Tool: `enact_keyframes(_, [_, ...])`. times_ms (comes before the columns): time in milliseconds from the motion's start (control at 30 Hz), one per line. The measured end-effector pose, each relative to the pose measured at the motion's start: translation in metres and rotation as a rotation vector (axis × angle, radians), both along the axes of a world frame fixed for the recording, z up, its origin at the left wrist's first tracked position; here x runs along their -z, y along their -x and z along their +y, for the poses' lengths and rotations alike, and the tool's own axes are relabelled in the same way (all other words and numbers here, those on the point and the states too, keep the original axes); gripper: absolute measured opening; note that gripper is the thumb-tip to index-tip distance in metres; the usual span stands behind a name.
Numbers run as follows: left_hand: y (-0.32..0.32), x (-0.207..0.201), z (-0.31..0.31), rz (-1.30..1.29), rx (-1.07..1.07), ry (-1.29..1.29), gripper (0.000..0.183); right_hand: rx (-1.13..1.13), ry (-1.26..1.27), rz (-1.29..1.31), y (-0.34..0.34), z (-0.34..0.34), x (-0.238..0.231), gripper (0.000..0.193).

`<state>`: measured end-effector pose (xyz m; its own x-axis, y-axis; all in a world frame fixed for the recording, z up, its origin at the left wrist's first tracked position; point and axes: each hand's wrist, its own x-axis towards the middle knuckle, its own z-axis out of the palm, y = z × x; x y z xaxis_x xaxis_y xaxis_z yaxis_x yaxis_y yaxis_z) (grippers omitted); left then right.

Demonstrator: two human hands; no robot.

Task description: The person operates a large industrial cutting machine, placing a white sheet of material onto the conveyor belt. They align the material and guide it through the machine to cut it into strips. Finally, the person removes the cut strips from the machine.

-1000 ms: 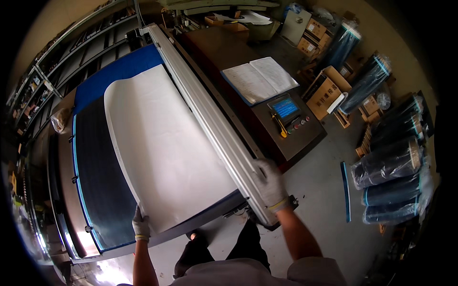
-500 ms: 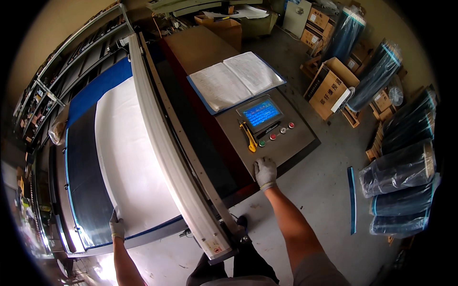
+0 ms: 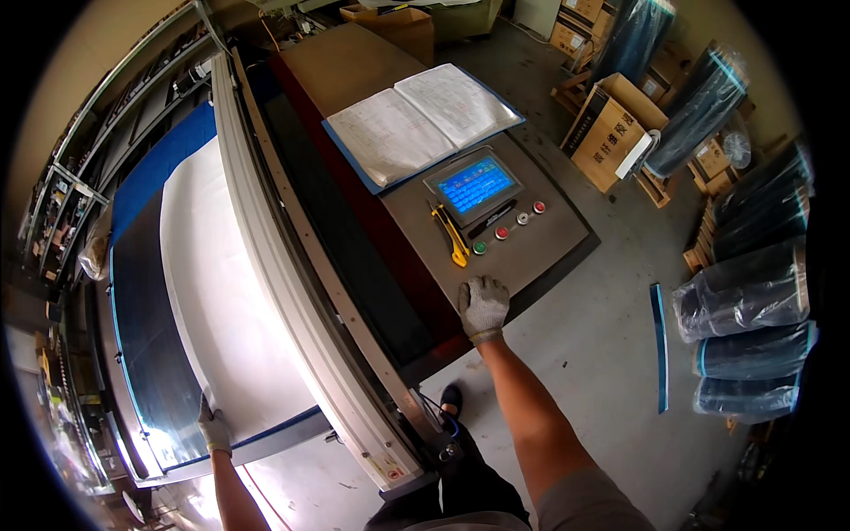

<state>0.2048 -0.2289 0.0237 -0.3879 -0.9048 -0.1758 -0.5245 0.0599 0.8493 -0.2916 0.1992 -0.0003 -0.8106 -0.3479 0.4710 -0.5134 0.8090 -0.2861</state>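
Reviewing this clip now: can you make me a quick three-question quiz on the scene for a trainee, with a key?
1. Which thing is the left hand at? A: the open book; B: the white sheet; C: a cardboard box.
2. True or false: the right hand is holding the yellow cutter.
3. How many round buttons show on the control panel?

Key: 1. B. 2. False; it lies on the control panel, apart from that hand. 3. Four.
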Motion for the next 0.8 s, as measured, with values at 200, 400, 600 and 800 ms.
enact_keyframes(200, [0.003, 0.003, -0.005, -0.012, -0.002, 0.057, 0.061, 0.027, -0.076, -0.065, 0.001, -0.001, -0.005, 0.021])
enact_keyframes(400, [-0.008, 0.014, -0.016, -0.011, 0.051, 0.065, 0.060, 0.026, -0.087, -0.107, 0.000, -0.001, -0.005, 0.022])
enact_keyframes(600, [-0.005, 0.014, -0.017, -0.104, 0.027, 0.111, 0.061, 0.001, -0.039, -0.087, 0.001, 0.001, -0.005, 0.018])
enact_keyframes(800, [0.038, -0.018, 0.001, -0.090, 0.024, 0.000, 0.061, 0.007, -0.082, -0.112, 0.002, 0.002, -0.003, 0.020])
